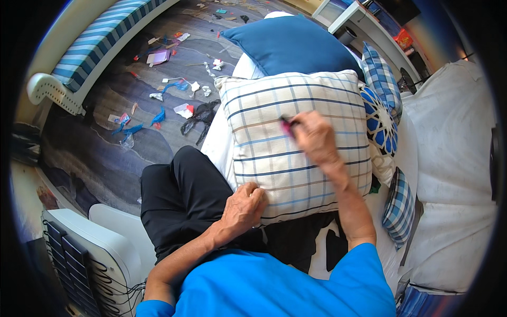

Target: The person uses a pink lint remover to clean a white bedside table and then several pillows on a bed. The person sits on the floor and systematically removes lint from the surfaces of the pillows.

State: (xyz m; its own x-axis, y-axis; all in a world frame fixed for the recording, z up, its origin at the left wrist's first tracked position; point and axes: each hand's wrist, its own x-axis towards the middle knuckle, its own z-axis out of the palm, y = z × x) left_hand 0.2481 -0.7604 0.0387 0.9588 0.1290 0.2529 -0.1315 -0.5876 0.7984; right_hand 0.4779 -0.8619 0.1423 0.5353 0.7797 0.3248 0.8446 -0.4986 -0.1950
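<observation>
A large cream cushion [301,185] with blue and tan check lines lies on the white-covered bed before me. My left hand [245,205] is closed on its near left corner, fingers curled over the edge. Over the cushion's upper middle, my right hand [316,137] grips a small pink and black tool [288,127]. Motion blurs both that hand and the tool, so its exact kind does not show. Whether the tool touches the fabric cannot be made out.
A plain blue cushion [296,45] lies beyond the checked one. Smaller cushions, one with a blue star pattern [381,121], line the right side. Litter, including a black plastic bag [200,119], is scattered over the grey floor. A striped bench [100,45] stands far left.
</observation>
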